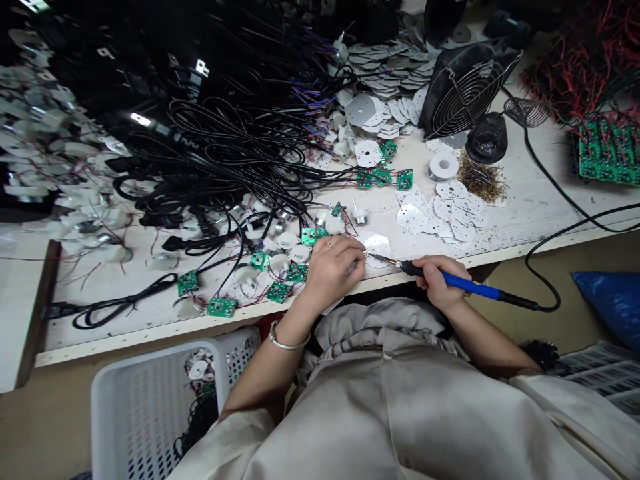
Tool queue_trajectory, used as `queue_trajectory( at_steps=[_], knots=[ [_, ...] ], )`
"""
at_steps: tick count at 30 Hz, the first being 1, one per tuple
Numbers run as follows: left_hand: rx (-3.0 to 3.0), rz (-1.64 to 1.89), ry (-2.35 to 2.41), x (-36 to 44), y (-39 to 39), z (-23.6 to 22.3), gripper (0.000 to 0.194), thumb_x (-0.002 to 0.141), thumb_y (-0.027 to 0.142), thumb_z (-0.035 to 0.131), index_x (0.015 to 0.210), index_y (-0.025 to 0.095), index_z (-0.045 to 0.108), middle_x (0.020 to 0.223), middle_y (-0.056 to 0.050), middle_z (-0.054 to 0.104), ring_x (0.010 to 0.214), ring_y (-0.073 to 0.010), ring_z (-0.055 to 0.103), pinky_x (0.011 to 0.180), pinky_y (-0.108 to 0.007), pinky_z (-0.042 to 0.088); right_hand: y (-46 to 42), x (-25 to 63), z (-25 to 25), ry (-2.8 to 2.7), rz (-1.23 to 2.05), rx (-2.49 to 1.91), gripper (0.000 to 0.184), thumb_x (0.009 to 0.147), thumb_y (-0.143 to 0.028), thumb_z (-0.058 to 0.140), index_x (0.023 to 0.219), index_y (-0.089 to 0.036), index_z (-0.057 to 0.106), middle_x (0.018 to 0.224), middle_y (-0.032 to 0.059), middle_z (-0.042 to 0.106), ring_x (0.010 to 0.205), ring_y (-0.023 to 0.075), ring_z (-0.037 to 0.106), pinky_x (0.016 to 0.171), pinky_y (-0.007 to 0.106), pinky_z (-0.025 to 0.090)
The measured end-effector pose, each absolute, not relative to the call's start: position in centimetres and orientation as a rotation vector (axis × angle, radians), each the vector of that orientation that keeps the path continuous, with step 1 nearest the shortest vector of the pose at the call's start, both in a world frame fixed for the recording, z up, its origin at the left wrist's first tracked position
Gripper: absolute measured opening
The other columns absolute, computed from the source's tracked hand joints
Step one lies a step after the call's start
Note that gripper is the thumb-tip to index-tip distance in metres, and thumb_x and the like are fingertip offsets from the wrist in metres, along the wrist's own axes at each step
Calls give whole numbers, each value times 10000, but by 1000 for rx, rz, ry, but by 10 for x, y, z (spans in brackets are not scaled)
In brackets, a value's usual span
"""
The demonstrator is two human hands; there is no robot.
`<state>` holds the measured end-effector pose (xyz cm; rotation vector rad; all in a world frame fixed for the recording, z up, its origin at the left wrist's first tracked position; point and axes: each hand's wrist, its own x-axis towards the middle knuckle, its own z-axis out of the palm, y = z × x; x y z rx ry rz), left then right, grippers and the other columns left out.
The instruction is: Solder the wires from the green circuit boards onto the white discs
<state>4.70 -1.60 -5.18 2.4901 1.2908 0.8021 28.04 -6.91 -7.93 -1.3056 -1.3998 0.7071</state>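
My right hand (440, 280) is closed around the blue handle of a soldering iron (470, 285), whose tip points left. That tip meets a white circuit board (379, 248) lying near the bench's front edge. At the board's left side my left hand (336, 265) has its fingers curled together in a pinch; what they hold is too small to make out. Close behind this hand are a green circuit board (313, 235) and a small white motor part (360, 212) with thin wires.
Black cables (240, 147) heap up at the left. White boards (457, 210), a solder reel (443, 167), a fan (465, 90) and a soldering iron stand (487, 137) are at the right. Green boards with red wires (607, 150) lie beyond. A grey basket (150, 400) stands below.
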Motion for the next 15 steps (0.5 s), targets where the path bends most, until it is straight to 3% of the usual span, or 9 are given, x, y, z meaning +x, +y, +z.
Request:
queue_trajectory(
  at_steps=[15],
  knots=[
    [2520, 813, 1284, 46, -16, -51, 113, 855, 154, 598, 762, 209, 631, 919, 5, 764, 874, -172, 682, 859, -356, 446, -64, 278, -69, -1517, 647, -1169, 151, 917, -284, 591, 889, -270, 739, 507, -64, 633, 444, 130, 619, 537, 276, 550]
  ],
)
